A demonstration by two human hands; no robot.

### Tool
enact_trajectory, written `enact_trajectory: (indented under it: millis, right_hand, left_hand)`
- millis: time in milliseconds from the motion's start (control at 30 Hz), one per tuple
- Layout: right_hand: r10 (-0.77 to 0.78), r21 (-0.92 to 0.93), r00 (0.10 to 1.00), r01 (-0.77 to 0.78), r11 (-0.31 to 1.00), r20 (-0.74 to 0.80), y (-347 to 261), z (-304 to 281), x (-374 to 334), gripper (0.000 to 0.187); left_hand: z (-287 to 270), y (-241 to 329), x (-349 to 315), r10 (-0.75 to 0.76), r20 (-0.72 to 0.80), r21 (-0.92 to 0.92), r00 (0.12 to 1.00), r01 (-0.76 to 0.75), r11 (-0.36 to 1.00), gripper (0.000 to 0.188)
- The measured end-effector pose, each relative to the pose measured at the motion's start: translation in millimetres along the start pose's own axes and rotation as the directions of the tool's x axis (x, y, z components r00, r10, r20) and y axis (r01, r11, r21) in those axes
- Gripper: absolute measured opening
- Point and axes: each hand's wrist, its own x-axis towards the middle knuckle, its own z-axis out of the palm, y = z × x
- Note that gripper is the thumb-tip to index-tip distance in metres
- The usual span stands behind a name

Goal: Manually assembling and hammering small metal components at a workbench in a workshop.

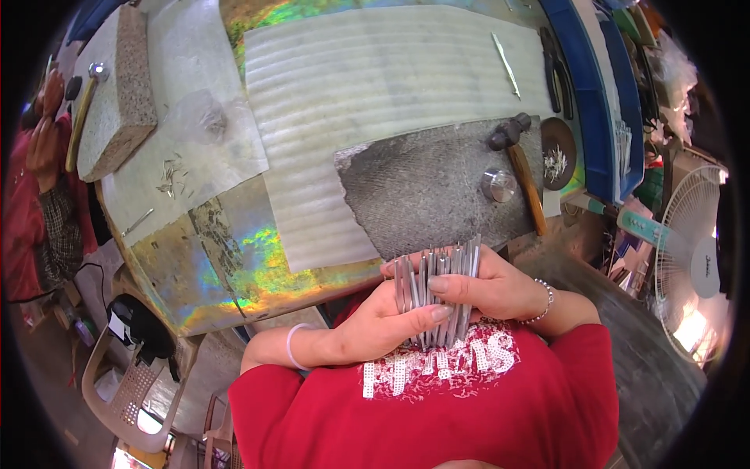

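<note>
A bundle of slim grey metal rods [455,326], perhaps punches or small chisels, stands roughly upright in front of my red shirt. My left hand [380,322] is closed round its left side, thumb across the front. From the right, my right hand [492,286] grips the same bundle, its thumb pressed over the rods. The fingers behind the bundle are mostly hidden. Just beyond my hands lies a dark textured slab [422,176] on the table, bearing a wooden-handled hammer [525,168] and a short shiny metal cylinder [498,186].
White ribbed foam [312,102] covers much of the table, with a thin silvery tool [506,66] on it. Small metal pieces fill a round dish [569,142]. At left stand a stone block [129,109] and another person's hand [43,152]. A fan [687,270] stands right.
</note>
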Motion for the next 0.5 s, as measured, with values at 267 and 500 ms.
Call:
enact_trajectory:
  millis: [267, 500]
  right_hand:
    - [0.037, 0.038, 0.989, -0.042, 0.998, 0.141, 5.3, -12.9, -4.0, 0.051]
    - [0.095, 0.09, 0.977, -0.114, 0.989, 0.193, 8.9, -19.3, -6.5, 0.059]
  left_hand:
    - [0.2, -6.4, -3.1, -0.082, -0.114, -0.045, 0.99, 0.077, 0.996, 0.026]
    - [8.7, -1.6, -1.3, -0.122, -0.119, -0.12, 0.985, 0.108, 0.987, 0.031]
